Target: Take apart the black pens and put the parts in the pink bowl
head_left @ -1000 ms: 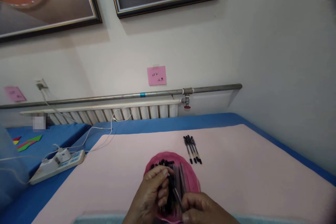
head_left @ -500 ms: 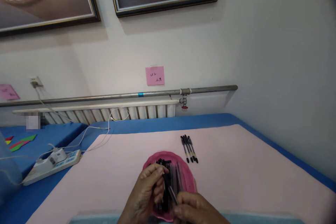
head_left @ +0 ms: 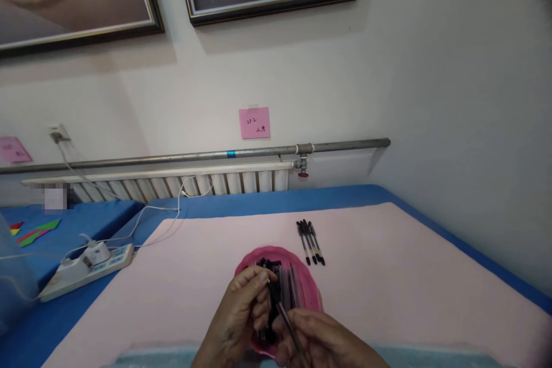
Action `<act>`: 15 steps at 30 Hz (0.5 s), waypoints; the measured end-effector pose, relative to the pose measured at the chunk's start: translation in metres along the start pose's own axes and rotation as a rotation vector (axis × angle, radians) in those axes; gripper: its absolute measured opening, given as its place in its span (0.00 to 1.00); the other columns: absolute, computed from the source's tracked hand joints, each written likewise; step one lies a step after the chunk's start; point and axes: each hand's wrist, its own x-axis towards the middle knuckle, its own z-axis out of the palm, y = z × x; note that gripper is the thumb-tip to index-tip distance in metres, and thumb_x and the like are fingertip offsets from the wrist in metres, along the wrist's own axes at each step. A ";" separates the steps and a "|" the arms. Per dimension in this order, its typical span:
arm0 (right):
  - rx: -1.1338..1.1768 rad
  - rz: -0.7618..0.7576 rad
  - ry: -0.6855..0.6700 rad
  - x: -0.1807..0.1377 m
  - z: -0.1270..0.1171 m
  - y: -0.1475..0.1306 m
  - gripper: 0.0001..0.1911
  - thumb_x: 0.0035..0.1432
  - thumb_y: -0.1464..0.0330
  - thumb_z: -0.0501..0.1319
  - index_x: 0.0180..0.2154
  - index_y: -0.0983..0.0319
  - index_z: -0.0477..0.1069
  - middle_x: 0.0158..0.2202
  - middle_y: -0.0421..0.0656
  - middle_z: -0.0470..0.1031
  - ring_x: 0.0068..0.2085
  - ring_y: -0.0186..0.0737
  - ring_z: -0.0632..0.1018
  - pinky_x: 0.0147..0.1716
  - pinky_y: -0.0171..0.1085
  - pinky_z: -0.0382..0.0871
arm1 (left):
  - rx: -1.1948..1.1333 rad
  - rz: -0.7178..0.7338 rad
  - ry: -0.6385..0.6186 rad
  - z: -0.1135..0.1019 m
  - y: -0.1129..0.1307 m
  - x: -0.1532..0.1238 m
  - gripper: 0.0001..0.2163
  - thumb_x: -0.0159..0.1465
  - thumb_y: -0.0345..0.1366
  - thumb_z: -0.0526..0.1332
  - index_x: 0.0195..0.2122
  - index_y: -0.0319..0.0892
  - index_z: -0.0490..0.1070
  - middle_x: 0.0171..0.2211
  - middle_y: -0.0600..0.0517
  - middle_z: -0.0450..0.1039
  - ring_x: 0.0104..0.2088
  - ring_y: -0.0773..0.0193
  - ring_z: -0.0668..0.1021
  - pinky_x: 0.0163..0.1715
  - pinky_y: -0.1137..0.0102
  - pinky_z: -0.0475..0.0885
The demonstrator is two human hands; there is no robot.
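Both my hands are over a pink scalloped plate (head_left: 309,293) holding black pen parts and clear tubes. My left hand (head_left: 239,310) is closed in a pinch at the plate's left side. Something small and thin shows at its fingertips, too small to make out. My right hand (head_left: 325,336), at the plate's near right edge, grips a slim, dark pen barrel (head_left: 290,325) between thumb and fingers. The barrel slants, its upper end pointing toward the left hand. Beyond the plate, to the right, several black-capped pens (head_left: 309,242) lie side by side.
Pink paper (head_left: 388,287) covers the blue table (head_left: 336,196). At left lies a white power strip (head_left: 116,259) with plugs and trailing cables. Behind the table are a radiator (head_left: 233,184), a metal pipe (head_left: 190,156) and the wall.
My right hand has turned and its fingers have shifted, so more of the pen barrel shows at a steeper slant. The left hand stays almost where it was.
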 end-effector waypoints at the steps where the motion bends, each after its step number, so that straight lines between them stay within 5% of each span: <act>1: -0.009 0.012 -0.005 0.000 0.000 0.000 0.17 0.50 0.59 0.63 0.33 0.68 0.73 0.27 0.46 0.76 0.26 0.32 0.74 0.28 0.31 0.62 | 0.003 -0.002 0.001 0.000 0.001 0.000 0.12 0.53 0.40 0.68 0.31 0.36 0.72 0.15 0.62 0.54 0.13 0.80 0.54 0.10 0.81 0.47; 5: -0.003 -0.005 -0.034 0.000 0.000 0.002 0.10 0.47 0.65 0.65 0.26 0.65 0.70 0.24 0.43 0.75 0.23 0.30 0.73 0.23 0.28 0.59 | 0.023 -0.011 0.020 0.000 0.002 0.000 0.13 0.52 0.40 0.68 0.31 0.35 0.72 0.14 0.63 0.53 0.13 0.80 0.54 0.10 0.82 0.47; 11: 0.006 0.019 -0.006 0.000 0.000 0.002 0.13 0.52 0.61 0.62 0.32 0.66 0.71 0.25 0.44 0.76 0.23 0.30 0.74 0.24 0.29 0.61 | 0.026 0.014 0.021 0.001 0.007 0.000 0.13 0.52 0.40 0.68 0.31 0.35 0.73 0.14 0.63 0.52 0.13 0.79 0.54 0.11 0.82 0.48; 15: -0.007 0.002 -0.018 0.001 0.000 0.002 0.09 0.48 0.65 0.64 0.27 0.64 0.68 0.23 0.41 0.75 0.21 0.29 0.72 0.21 0.28 0.58 | 0.038 0.002 0.033 0.001 0.006 0.000 0.13 0.51 0.41 0.69 0.30 0.35 0.72 0.14 0.62 0.53 0.13 0.80 0.54 0.10 0.82 0.48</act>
